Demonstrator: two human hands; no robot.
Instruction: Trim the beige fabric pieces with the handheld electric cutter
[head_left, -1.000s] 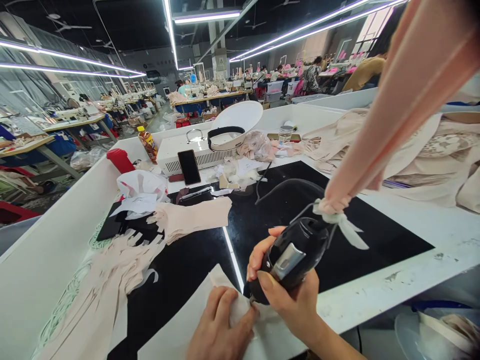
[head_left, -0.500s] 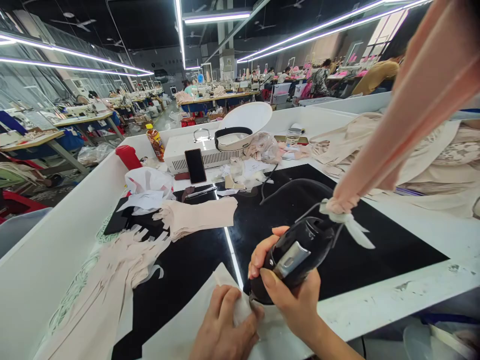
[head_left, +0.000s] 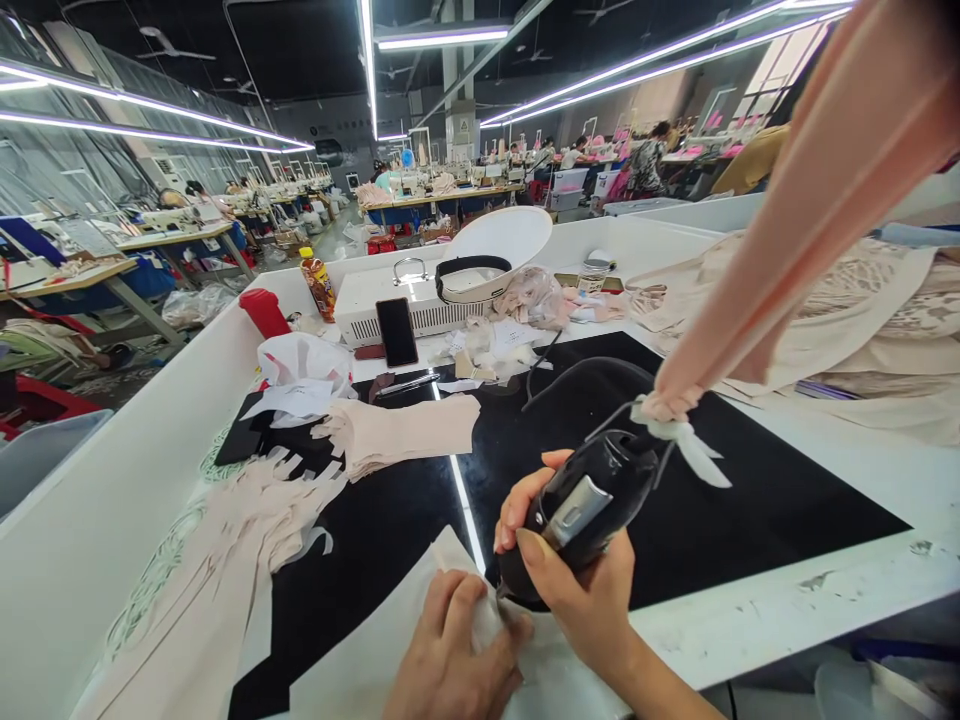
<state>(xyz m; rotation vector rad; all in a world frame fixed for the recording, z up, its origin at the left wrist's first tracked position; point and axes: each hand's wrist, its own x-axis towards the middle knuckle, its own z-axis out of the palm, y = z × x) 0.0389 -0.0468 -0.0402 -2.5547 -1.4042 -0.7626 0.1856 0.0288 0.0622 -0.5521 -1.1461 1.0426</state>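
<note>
Clock read from the tool, twelve pointing away from the person.

Right hand [head_left: 604, 610]: fingers wrapped firmly round a rounded black handheld tool with a silver metal plate [head_left: 619, 500], thumb lying along its near side. Tool tilted, narrow end low at seven.

Left hand [head_left: 454, 645], eight o'clock: fingers bent and bunched on a thin off-white sheet [head_left: 352, 655]. Fingertips partly hidden; cannot tell whether they pinch it or only press.

Sheet runs out towards eight, over a glossy black board [head_left: 720, 520] on a white table [head_left: 757, 620]. Stack of pale pink cloth pieces [head_left: 412, 430] at ten, apart from both hands.

From the tool's upper end, a stretched peach cloth band [head_left: 795, 240] climbs towards one; dark flexible cord [head_left: 600, 365] at twelve.

Risks, as judged: narrow end sits right by the left fingers, so a slip of either hand could nick them. Light pressure could let the thin sheet crease or skid on the slick board. The taut band could tug the tool off line if the grip loosens.
</note>
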